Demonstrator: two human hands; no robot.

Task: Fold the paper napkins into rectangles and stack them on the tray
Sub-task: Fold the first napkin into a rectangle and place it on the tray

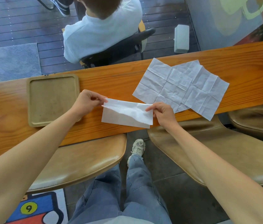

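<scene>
A white paper napkin [126,113] lies near the front edge of the wooden counter, half folded over itself. My left hand [87,101] pinches its upper left corner. My right hand [163,110] pinches its upper right corner, and the top layer sags between them. To the left sits a square wooden tray [32,101] with nothing in it. At the right, several unfolded white napkins [180,86] lie spread flat and overlapping, one corner reaching past the counter's front edge.
The wooden counter [240,65] is narrow and runs left to right. Two tan stools [82,160] [216,147] stand below its front edge. Beyond the counter a person in a white shirt [101,28] sits on a dark chair.
</scene>
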